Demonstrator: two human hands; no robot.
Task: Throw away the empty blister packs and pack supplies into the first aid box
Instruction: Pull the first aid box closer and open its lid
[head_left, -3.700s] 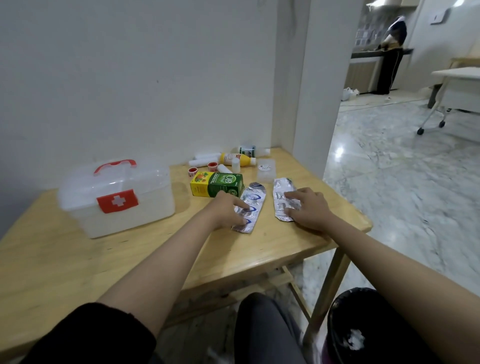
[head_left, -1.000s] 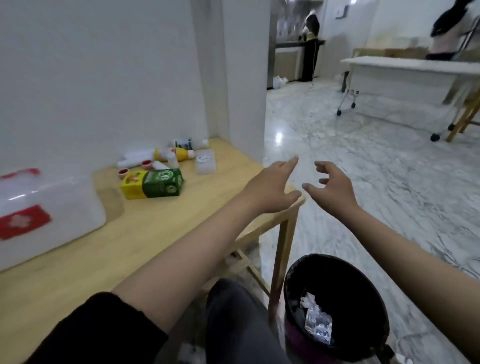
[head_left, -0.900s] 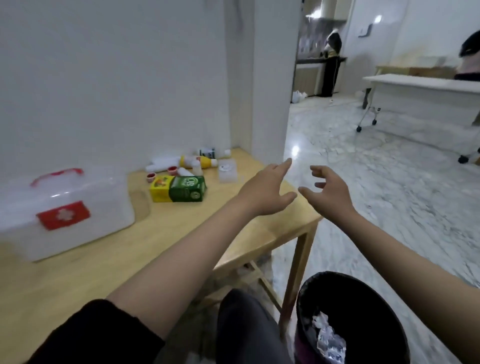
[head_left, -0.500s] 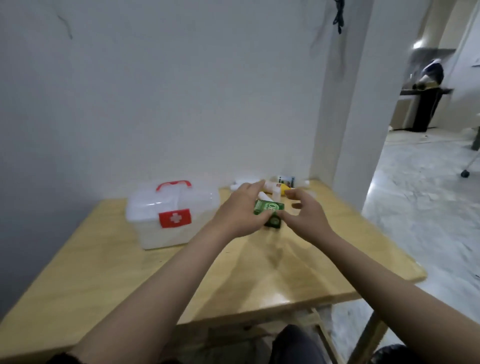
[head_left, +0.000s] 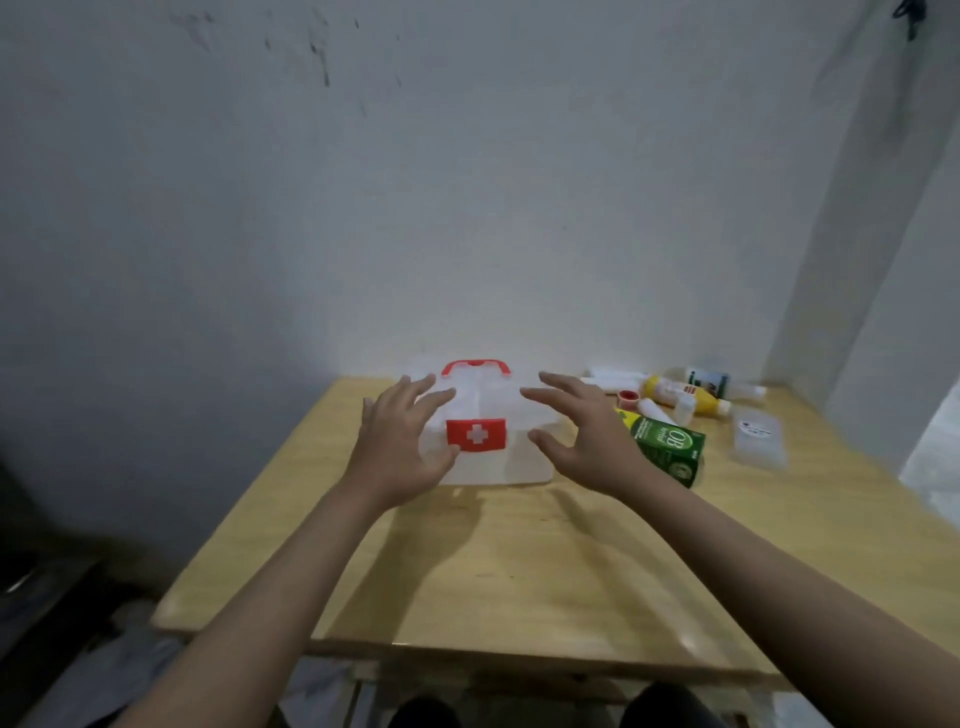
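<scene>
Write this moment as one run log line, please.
phase: reach for first aid box | left hand: open, empty | right hand: open, empty | lid: closed | green carton: on table

We have one view only, from a camera worn on the head, looking forward and slightly down across the wooden table (head_left: 519, 571) toward the white wall (head_left: 467, 208) at the far side. It sits close above the near edge, so our forearms enter from the bottom corners. The wide lens bends the edges. No second view shares the scene.
</scene>
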